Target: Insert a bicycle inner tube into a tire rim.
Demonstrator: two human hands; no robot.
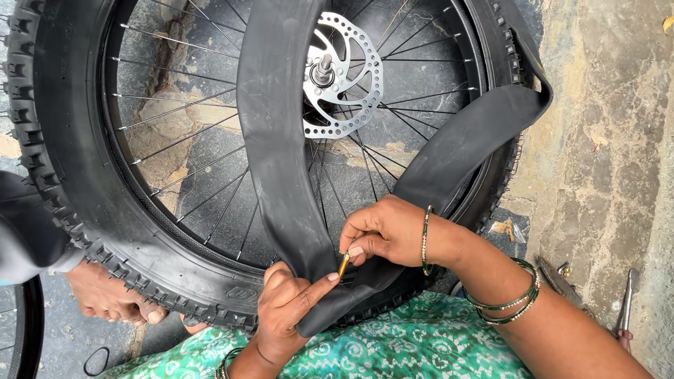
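Both hands meet at a small brass valve stem (343, 264) on a limp black rubber inner tube (281, 175) draped across a knobby black spoked wheel (91, 182). Right hand (386, 231) fingers pinch the stem; left hand (284, 305) grips the tube's fold.

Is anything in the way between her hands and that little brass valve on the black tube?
Nothing visible. The right hand pinches the brass valve directly, and the left hand grips the inner tube just below it, thumb reaching up beside the valve.
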